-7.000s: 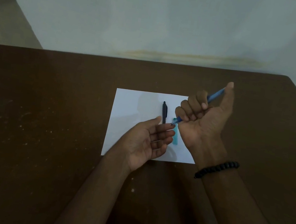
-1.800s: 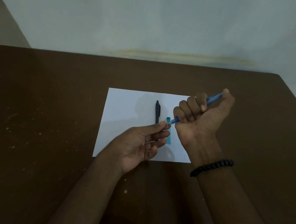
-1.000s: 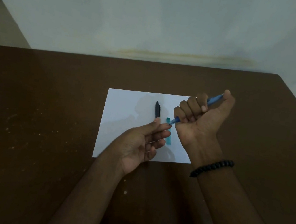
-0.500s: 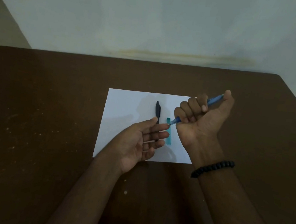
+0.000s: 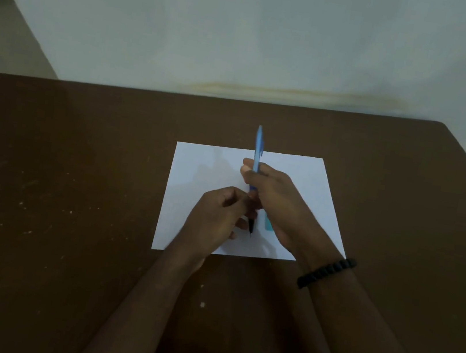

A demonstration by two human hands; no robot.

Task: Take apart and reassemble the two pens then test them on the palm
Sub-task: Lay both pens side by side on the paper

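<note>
On the brown surface (image 5: 58, 180) lay a white sheet of paper (image 5: 197, 165), and both of my hands worked above its middle. My left hand (image 5: 216, 216) was curled, back turned up, fingertips pinched together near the lower end of the blue pen (image 5: 258, 147); I could not tell whether they touched it or held anything. Just below those fingers the dark pen (image 5: 250, 227) lay on the paper, only its tip end showing. My right hand (image 5: 276, 204) was closed around the blue pen's barrel, holding it nearly upright, its top end rising past the paper's far edge. A teal piece (image 5: 268, 226) peeked out beside that hand. A black beaded bracelet (image 5: 326, 272) circled my right wrist.
</note>
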